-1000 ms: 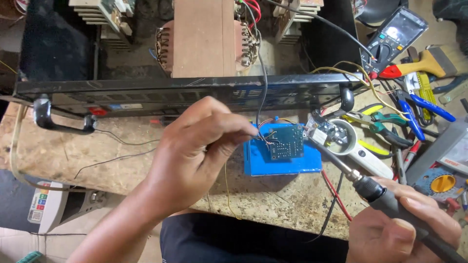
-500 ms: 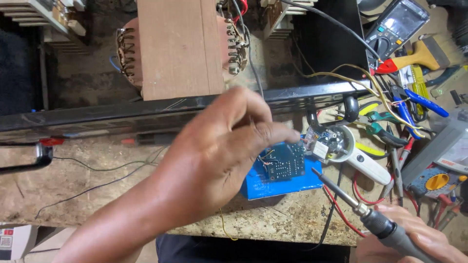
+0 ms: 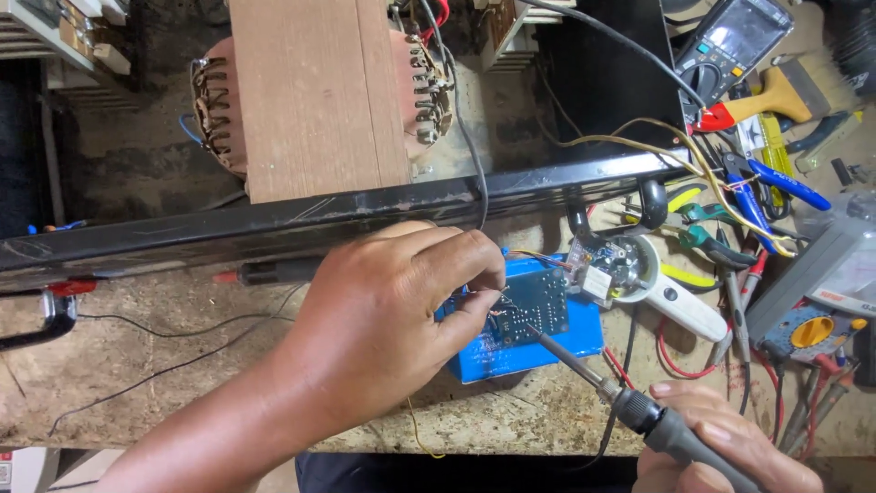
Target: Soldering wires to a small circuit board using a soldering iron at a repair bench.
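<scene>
Head view: the soldering iron [image 3: 630,406] has its tip on the small green circuit board [image 3: 531,304], which lies on a blue block [image 3: 566,342] on the counter [image 3: 182,365], just beyond the right hand [image 3: 725,443] and directly under the left hand's [image 3: 383,319] fingertips.

The likeliest trouble, as I judge it, is a burn: the left thumb and forefinger are pinched shut on something very fine at the board, apparently a wire or lead, too small to make out, and they sit right beside the hot tip. A slip of either hand could also bridge neighbouring joints or drag the board off the block, since nothing visibly clamps it. Thin wires [image 3: 538,258] run from the board to a round white part [image 3: 630,269] just past the left fingers and could snag.

The left hand arches over the board, knuckles up, forearm coming in from the lower left. The right hand is wrapped closed around the iron's handle, low at the frame's edge, iron angled up-left.
</scene>
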